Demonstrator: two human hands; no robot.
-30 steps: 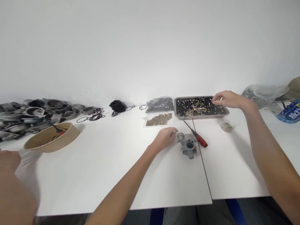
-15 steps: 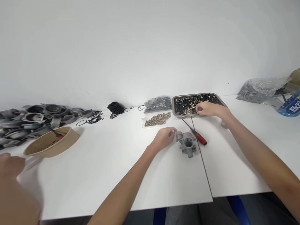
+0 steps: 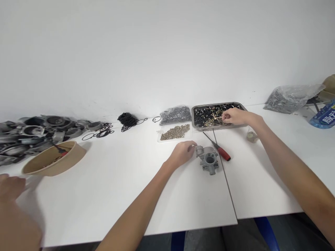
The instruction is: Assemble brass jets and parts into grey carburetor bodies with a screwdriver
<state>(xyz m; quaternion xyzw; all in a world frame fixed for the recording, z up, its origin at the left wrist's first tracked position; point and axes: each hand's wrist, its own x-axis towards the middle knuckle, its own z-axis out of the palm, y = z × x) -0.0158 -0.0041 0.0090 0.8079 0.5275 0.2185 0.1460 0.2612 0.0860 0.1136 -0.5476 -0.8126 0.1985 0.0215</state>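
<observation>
I saw the grey cast-metal carburettor-like body (image 3: 210, 159) on the white table (image 3: 183, 202), no added parts discernible, seemingly early; left hand (image 3: 181, 153) half-curled beside it, right hand (image 3: 234, 116) narrowly bunched in the rectangular silver metal tray (image 3: 206, 129), both grips unclear.

Bright, diffuse light is falling from above across a white tabletop (image 3: 104, 195) and pale wall (image 3: 157, 52). Soft shadows are spreading beside a tan bowl (image 3: 69, 162) and the right forearm (image 3: 293, 165). A plastic bag (image 3: 290, 99) is glinting, fine detail is softening on a carburetor body (image 3: 208, 163), and wide-angle distortion is stretching a co-worker's blurred hand (image 3: 12, 188) at near left.
</observation>
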